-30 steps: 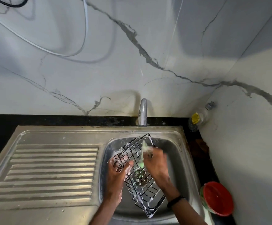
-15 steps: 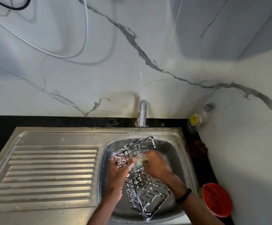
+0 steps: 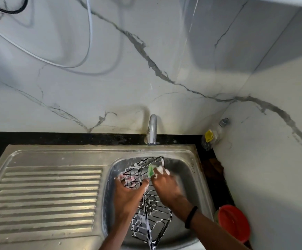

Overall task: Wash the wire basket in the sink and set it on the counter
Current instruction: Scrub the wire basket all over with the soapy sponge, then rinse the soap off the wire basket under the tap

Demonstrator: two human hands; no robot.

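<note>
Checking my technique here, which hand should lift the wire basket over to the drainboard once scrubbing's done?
Left, probably. The left hand already grips the wire basket and sits nearest the drainboard. The right hand holds the green sponge.

The right hand (image 3: 164, 183) is blurry, so its fingers are hard to tell apart. It hides most of the green sponge (image 3: 150, 170). The left hand (image 3: 128, 195) covers part of the wire basket (image 3: 152, 213), and the basket's near corner runs off the bottom edge. Both arms are cut off at the bottom too. The words on the bottle's (image 3: 212, 135) yellow label are too small to read. The red tub (image 3: 234, 222) is partly hidden by the wall.
</note>
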